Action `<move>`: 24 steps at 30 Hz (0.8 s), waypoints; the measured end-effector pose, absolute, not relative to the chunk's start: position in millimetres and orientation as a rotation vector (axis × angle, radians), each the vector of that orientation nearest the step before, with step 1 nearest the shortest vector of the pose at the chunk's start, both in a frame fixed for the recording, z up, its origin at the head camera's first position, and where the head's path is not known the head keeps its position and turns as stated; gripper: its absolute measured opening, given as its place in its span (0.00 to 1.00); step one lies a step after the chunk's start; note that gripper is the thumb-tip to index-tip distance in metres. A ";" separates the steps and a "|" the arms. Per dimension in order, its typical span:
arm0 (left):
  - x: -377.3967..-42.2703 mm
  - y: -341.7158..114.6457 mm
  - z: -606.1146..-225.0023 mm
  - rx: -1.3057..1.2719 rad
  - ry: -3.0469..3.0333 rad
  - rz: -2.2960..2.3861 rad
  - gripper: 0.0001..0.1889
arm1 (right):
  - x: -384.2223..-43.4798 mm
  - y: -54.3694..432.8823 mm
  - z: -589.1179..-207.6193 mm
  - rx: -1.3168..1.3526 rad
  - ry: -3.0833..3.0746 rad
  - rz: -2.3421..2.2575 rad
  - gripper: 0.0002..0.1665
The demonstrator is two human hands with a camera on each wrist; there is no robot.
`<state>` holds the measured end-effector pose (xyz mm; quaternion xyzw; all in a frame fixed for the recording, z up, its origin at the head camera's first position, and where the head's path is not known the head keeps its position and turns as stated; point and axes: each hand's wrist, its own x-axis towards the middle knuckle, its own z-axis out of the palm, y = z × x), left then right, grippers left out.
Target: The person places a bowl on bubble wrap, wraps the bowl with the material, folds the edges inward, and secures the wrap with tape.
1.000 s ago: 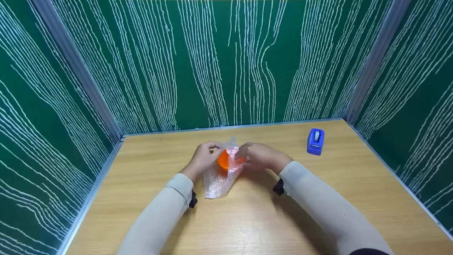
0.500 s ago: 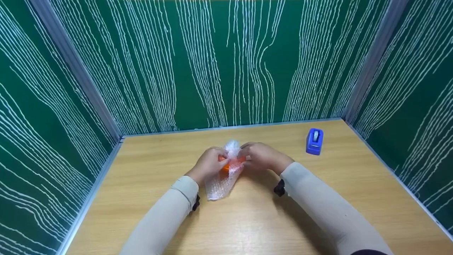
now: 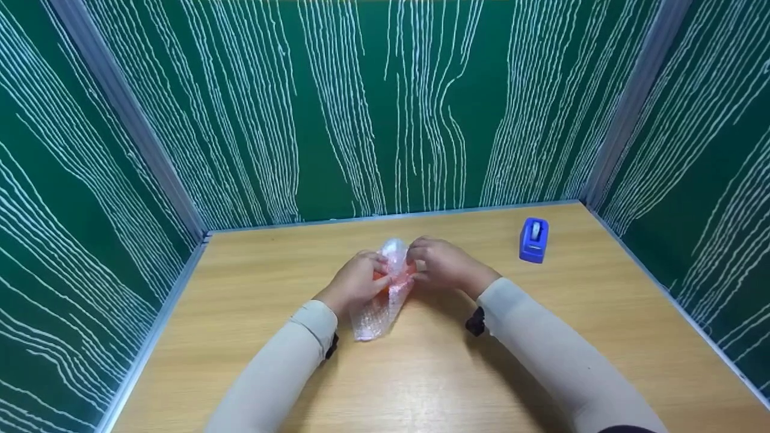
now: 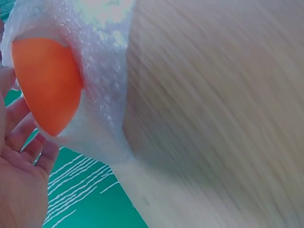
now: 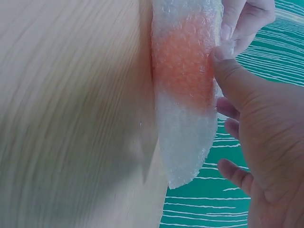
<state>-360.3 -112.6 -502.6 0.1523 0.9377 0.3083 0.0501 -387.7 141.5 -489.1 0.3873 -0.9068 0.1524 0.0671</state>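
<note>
A sheet of bubble wrap covers much of a smooth orange object above the wooden table. In the left wrist view the object's bare orange side shows through a gap in the wrap; its whole shape is hidden. My left hand holds the package from the left, the thumb lying over the wrap at the front. On the opposite side my right hand pinches the wrap's edge between thumb and fingers. The orange glows through the clear bubbles in the right wrist view, and the wrap's tail narrows beyond it.
A blue tape dispenser stands on the table at the back right. Green panels with white wavy lines close off the back and both sides, joined by grey metal posts.
My left hand has come forward and inward, folding the wrap over the orange object, so less bare orange shows from above. My right hand has stayed almost in place.
</note>
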 end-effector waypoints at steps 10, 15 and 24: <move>-360.7 -117.8 -505.4 0.509 2.818 0.975 0.24 | -384.5 141.8 -487.0 1.329 -2.718 0.425 0.29; -360.7 -119.8 -503.2 0.547 2.835 0.899 0.23 | -384.1 140.4 -486.9 1.391 -2.725 0.381 0.24; -358.1 -129.0 -498.0 0.667 2.875 0.762 0.21 | -383.5 138.9 -485.6 1.469 -2.680 0.315 0.18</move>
